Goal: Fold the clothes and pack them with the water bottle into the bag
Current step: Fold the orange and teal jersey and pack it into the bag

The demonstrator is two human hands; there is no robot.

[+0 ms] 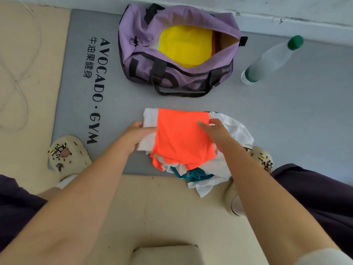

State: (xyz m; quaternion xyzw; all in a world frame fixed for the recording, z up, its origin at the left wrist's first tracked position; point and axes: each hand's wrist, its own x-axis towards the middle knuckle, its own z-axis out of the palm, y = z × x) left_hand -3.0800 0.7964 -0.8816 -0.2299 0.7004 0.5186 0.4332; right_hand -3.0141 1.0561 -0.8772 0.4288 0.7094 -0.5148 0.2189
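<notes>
A folded orange garment (181, 134) lies on top of a loose pile of white clothes (232, 129) and a teal garment (194, 175) on the grey mat. My left hand (136, 133) grips the left edge of the orange piece together with the white cloth under it. My right hand (214, 131) rests on the orange garment's right edge, fingers spread. Behind the pile, the purple duffel bag (145, 60) stands unzipped with a yellow garment (186, 45) inside. A clear water bottle (271, 60) with a green cap stands on the mat to the right of the bag.
The grey gym mat (286, 115) with black lettering lies against a white wall base (286, 18). My feet in cream clogs, the left clog (66, 155) and the right clog (263, 157), flank the pile. A white cord (19, 83) loops on the beige floor at left. A pale box edge (166, 253) sits at the bottom.
</notes>
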